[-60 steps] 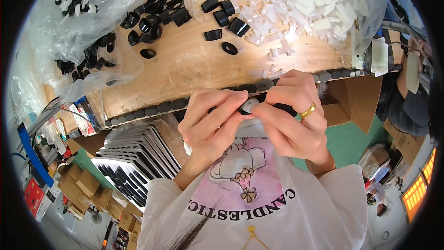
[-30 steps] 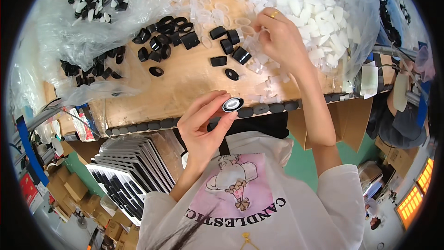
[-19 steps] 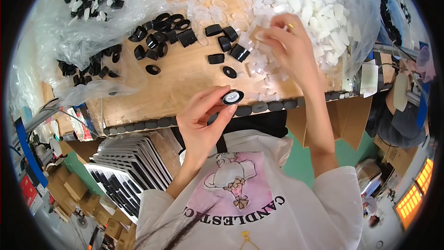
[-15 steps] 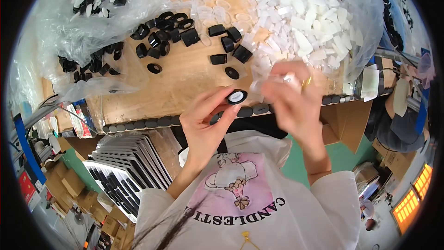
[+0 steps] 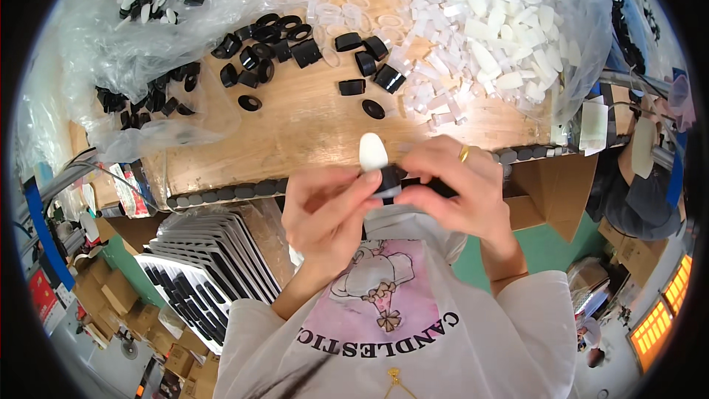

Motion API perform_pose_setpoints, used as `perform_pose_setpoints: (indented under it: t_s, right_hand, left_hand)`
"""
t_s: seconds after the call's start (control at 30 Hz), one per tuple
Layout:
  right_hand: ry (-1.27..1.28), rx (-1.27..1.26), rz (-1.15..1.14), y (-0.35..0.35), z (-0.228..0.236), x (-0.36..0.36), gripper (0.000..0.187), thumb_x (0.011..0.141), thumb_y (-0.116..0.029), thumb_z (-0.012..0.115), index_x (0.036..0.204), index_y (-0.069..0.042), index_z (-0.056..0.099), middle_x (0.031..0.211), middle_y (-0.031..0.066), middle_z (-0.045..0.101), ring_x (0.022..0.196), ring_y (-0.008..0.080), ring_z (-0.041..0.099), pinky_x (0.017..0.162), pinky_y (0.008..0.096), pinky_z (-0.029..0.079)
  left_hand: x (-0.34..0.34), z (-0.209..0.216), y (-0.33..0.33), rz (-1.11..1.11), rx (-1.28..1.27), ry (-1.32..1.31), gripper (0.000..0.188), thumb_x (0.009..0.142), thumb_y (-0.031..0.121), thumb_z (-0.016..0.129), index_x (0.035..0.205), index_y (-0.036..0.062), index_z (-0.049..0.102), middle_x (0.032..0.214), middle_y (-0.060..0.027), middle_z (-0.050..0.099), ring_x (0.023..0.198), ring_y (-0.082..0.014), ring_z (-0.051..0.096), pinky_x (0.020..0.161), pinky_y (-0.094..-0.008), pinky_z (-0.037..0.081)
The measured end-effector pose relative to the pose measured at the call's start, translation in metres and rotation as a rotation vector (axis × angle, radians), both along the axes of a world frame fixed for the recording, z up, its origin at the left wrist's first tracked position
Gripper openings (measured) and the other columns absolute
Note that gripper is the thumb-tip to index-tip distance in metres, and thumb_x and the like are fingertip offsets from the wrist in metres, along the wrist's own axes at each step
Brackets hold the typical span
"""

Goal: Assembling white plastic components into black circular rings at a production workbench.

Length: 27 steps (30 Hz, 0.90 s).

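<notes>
Close to the table's front edge, my left hand [image 5: 325, 210] grips a short black oval sleeve [image 5: 388, 179] between thumb and fingers. A white rounded piece [image 5: 373, 152] sticks up out of it, and a pale translucent part shows at its lower end. From the other side my right hand [image 5: 465, 188], with a ring on one finger, closes its thumb and index finger on the sleeve's right side. Its fingertips partly cover the sleeve. Just beyond my hands a loose black oval ring [image 5: 373, 108] lies on the wooden table [image 5: 295, 129].
Several black sleeves [image 5: 304, 52] lie mid-table. Translucent small parts and white rounded pieces [image 5: 484, 59] are heaped at the far right. Plastic bags [image 5: 96, 37] with black and white parts cover the left. Stacked trays [image 5: 214, 273] stand below the table at the left.
My right hand has come in from the right to the black sleeve. The white piece now stands upright at it. My left hand has moved slightly down.
</notes>
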State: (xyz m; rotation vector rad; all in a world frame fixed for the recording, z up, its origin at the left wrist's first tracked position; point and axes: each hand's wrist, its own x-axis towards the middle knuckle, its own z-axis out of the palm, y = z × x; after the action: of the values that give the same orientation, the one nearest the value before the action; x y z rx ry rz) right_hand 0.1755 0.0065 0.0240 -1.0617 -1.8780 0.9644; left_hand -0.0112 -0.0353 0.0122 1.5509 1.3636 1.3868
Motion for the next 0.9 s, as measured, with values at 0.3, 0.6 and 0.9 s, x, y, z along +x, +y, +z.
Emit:
perform_pose_setpoints:
  t_s: [0.3, 0.6, 0.9]
  right_hand:
    - [-0.094, 0.323, 0.133, 0.000, 0.015, 0.004, 0.037, 0.071, -0.027, 0.084, 0.083, 0.004, 0.067, 0.079, 0.0093, 0.062, 0.056, 0.0210, 0.061, 0.042, 0.0282, 0.044]
    - [-0.075, 0.512, 0.052, -0.011, 0.015, 0.001, 0.021, 0.070, -0.011, 0.078, 0.082, 0.003, 0.067, 0.072, 0.0075, 0.060, 0.051, 0.0187, 0.058, 0.040, 0.0269, 0.042]
    - [0.479, -0.465, -0.132, -0.022, -0.010, -0.021, 0.037, 0.084, 0.001, 0.070, 0.113, -0.001, 0.047, 0.071, 0.0052, 0.062, 0.056, 0.0092, 0.056, 0.047, 0.0230, 0.045]
  left_hand:
    - [-0.004, 0.004, -0.014, -0.121, 0.247, 0.066, 0.031, 0.071, -0.022, 0.069, 0.098, -0.0056, 0.074, 0.094, -0.0110, 0.051, 0.078, -0.0224, 0.066, 0.067, -0.0318, 0.060]
    - [-0.014, -0.004, -0.008, -0.280, 0.502, 0.190, 0.032, 0.070, -0.022, 0.067, 0.096, -0.0045, 0.073, 0.091, -0.0106, 0.052, 0.072, -0.0221, 0.065, 0.065, -0.0304, 0.062]
    - [-0.005, -0.010, -0.002, -0.031, 0.291, 0.173, 0.032, 0.066, -0.019, 0.068, 0.091, -0.0009, 0.075, 0.087, -0.0117, 0.064, 0.072, -0.0265, 0.069, 0.067, -0.0333, 0.062]
